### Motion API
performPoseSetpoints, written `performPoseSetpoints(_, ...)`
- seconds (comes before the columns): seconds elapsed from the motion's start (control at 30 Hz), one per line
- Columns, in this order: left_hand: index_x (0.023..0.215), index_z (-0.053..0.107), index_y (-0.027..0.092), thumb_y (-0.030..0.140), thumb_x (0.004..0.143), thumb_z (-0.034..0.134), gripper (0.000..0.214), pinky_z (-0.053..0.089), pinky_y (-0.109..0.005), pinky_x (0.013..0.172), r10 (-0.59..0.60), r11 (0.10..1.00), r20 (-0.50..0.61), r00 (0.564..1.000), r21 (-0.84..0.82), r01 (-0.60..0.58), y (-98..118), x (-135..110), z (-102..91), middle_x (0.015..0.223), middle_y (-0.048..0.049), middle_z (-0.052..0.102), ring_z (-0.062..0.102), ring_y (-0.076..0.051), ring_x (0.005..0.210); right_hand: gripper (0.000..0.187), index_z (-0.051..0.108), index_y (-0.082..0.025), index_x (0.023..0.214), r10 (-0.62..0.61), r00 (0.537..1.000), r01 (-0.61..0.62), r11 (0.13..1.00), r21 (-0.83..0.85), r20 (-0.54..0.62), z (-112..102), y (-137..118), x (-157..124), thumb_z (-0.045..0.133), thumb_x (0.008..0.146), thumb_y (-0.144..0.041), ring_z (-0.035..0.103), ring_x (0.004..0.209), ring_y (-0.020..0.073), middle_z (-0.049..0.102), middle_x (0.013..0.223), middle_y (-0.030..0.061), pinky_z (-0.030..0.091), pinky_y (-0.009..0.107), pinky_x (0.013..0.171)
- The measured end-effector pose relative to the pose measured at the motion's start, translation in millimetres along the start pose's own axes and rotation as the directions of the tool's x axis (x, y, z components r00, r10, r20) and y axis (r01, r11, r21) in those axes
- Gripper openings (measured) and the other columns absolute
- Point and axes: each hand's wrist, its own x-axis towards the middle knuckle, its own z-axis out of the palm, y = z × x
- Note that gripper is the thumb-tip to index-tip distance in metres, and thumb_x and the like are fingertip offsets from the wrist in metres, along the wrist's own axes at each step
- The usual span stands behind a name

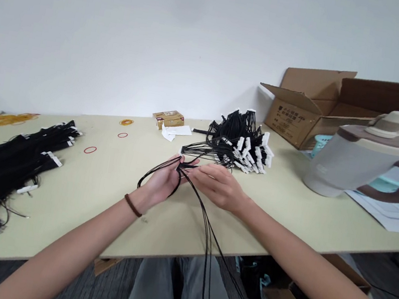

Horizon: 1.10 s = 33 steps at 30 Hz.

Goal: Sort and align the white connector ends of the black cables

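Above the middle of the table, my left hand (162, 180) is closed round a black wire harness (202, 205). Part of the harness loops round that hand, and its loose wires hang down past the table's front edge. My right hand (218, 185) pinches the same wires close beside the left, fingers bent together; the exact grip is partly hidden. Just beyond my hands lies a heap of black wire harnesses (237, 127) with white connectors (249, 157). At the left a larger bundle of black wire harnesses (5, 154) rests on the table, also with white connectors.
Red rubber bands (90, 150) and yellow rubber bands (126, 122) lie on the table (95, 234). A small gold box (168, 118) stands at the back. To the right are an open cardboard box (295, 117) and a large grey mug (357, 159) on the near side of it.
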Motion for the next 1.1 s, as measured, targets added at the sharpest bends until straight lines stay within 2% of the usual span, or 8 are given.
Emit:
performPoseSetpoints(0.2,0.072,0.055,0.018,0.023,0.083,0.046,0.015,0.042,-0.028,0.071,-0.097,0.995,0.014,0.995,0.012,0.097,1.4,-3.4,4.4,0.063,0.0009,0.058,0.051,-0.011,0.061,0.014,0.056,-0.019,0.087,-0.027,0.981,0.038,0.998,-0.052,0.191,13.5,3.0,-6.1,0.043,0.088,-0.012,0.051,0.094,0.0124,0.061,0.091,0.0013,0.044,0.032,0.083)
performPoseSetpoints(0.57,0.072,0.055,0.017,0.020,0.079,0.052,0.008,0.040,-0.024,0.063,-0.108,0.994,0.010,0.994,-0.010,0.108,-5.6,-2.8,2.5,0.071,0.0012,0.057,0.050,-0.009,0.064,0.017,0.058,-0.019,0.087,-0.100,0.976,0.132,0.978,-0.160,0.194,14.0,4.7,-6.9,0.046,0.085,-0.008,0.054,0.089,0.0115,0.060,0.094,0.0006,0.045,0.028,0.075)
performPoseSetpoints(0.7,0.072,0.055,0.016,0.019,0.080,0.050,0.010,0.041,-0.023,0.062,-0.115,0.993,-0.023,0.993,-0.026,0.114,-5.1,-2.4,4.0,0.068,0.0018,0.056,0.050,-0.008,0.061,0.015,0.057,-0.017,0.095,-0.007,0.993,0.008,1.000,-0.007,0.115,15.4,2.3,-5.9,0.048,0.085,-0.010,0.055,0.095,0.0125,0.063,0.095,0.0024,0.047,0.028,0.079)
performPoseSetpoints(0.8,0.072,0.055,0.016,0.018,0.082,0.048,0.011,0.041,-0.022,0.062,-0.064,0.997,-0.029,0.997,-0.034,0.063,-3.2,-0.6,3.7,0.068,0.0016,0.057,0.050,-0.007,0.060,0.018,0.056,-0.017,0.100,0.244,0.967,-0.254,0.922,0.290,0.073,12.5,-4.1,0.6,0.045,0.086,-0.013,0.056,0.099,0.0137,0.064,0.098,0.0052,0.048,0.030,0.083)
performPoseSetpoints(0.87,0.074,0.054,0.016,0.018,0.082,0.048,0.011,0.042,-0.024,0.064,-0.025,0.999,-0.041,0.999,-0.026,0.024,-2.0,1.8,1.4,0.071,0.0001,0.060,0.054,-0.009,0.063,0.019,0.056,-0.018,0.098,0.474,0.876,-0.454,0.744,0.491,0.091,6.4,-8.4,7.8,0.041,0.088,-0.014,0.058,0.096,0.0130,0.064,0.097,0.0057,0.049,0.030,0.083)
performPoseSetpoints(0.93,0.075,0.053,0.016,0.019,0.083,0.047,0.010,0.042,-0.025,0.065,-0.006,1.000,-0.071,0.997,-0.003,0.005,-1.0,4.6,-2.0,0.075,-0.0022,0.062,0.058,-0.012,0.069,0.015,0.055,-0.019,0.094,0.679,0.715,-0.610,0.490,0.622,0.167,-1.3,-9.2,14.6,0.041,0.089,-0.020,0.061,0.084,0.0120,0.064,0.089,0.0041,0.052,0.030,0.077)
performPoseSetpoints(1.0,0.075,0.052,0.016,0.020,0.083,0.047,0.010,0.042,-0.027,0.068,0.002,1.000,-0.110,0.994,0.021,0.000,-0.3,6.5,-5.3,0.082,-0.0043,0.064,0.061,-0.014,0.074,0.013,0.051,-0.020,0.088,0.837,0.522,-0.618,0.238,0.749,0.165,-7.8,-4.2,18.1,0.041,0.089,-0.027,0.062,0.073,0.0111,0.061,0.080,0.0012,0.053,0.028,0.068)
performPoseSetpoints(1.1,0.074,0.050,0.017,0.021,0.083,0.047,0.011,0.042,-0.027,0.072,0.010,0.999,-0.155,0.988,0.037,-0.004,0.2,6.8,-8.1,0.091,-0.0061,0.065,0.062,-0.015,0.078,0.015,0.048,-0.020,0.082,0.963,0.268,-0.531,0.137,0.836,0.012,-13.7,11.3,16.0,0.042,0.089,-0.033,0.056,0.058,0.0076,0.051,0.069,-0.0032,0.051,0.024,0.057)
